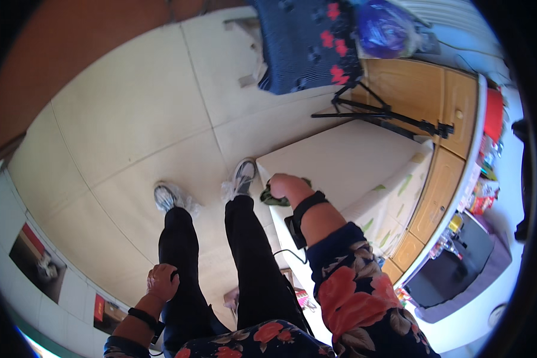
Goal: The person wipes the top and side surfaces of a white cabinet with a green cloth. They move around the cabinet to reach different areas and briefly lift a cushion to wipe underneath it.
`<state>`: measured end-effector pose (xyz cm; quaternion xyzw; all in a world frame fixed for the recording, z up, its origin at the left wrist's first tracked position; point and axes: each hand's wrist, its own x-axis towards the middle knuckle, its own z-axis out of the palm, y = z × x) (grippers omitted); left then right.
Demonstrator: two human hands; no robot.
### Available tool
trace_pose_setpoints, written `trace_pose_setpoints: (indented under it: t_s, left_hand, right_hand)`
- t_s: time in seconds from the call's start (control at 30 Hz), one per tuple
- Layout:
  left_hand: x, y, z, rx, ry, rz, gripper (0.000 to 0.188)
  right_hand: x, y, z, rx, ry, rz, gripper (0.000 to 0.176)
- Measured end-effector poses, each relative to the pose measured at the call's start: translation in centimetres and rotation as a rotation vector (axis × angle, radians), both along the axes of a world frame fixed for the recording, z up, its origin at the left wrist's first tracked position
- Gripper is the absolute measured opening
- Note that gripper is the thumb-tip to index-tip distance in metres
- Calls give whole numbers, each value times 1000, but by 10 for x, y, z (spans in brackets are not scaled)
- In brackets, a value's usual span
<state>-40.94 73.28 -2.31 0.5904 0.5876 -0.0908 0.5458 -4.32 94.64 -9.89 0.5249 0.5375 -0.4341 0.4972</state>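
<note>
My right hand (285,185) grips a crumpled dark green cloth (272,197) at the near left corner of a low white surface (326,154). Part of the cloth sticks out on both sides of the fingers. My left hand (161,282) hangs beside my left trouser leg, fingers curled downward; whether anything lies in its palm is hidden. Each wrist wears a black strap (311,203) with a small dark device on its underside. A leaf-patterned sheet (385,215) covers the right side of the white surface.
A black tripod (385,112) lies across the far end of the white surface, against wooden cabinets (434,192). Beyond stands a seat under a dark flowered cover (304,44), beside a purple bag (385,29). A cloth-draped television (452,259) is at right. My plastic-covered shoes (244,174) are on floor tiles (129,134).
</note>
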Motion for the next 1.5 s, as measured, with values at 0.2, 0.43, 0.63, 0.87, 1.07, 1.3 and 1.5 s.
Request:
trace_pose_setpoints:
  t_s: [0.2,0.43,0.63,0.87,1.07,1.3,1.5]
  left_hand:
    - [-42,35,16,-167,172,-197,24]
    - [-19,115,25,-42,78,18,18]
    - [62,170,38,71,-56,-78,18]
    - [108,208,65,-21,70,-200,19]
    - [108,252,66,-14,115,-279,20]
    - [105,317,41,-48,116,-376,20]
    - [90,379,40,-79,128,-484,20]
  right_hand:
    - [-5,29,109,197,315,-367,38]
    - [61,17,177,789,-53,-66,33]
    - [115,-13,175,647,-70,-239,28]
    - [136,-7,175,515,13,-232,39]
    - [176,11,159,510,-190,-210,26]
    - [255,39,158,923,-496,-209,21]
    - [210,40,143,545,-498,-242,21]
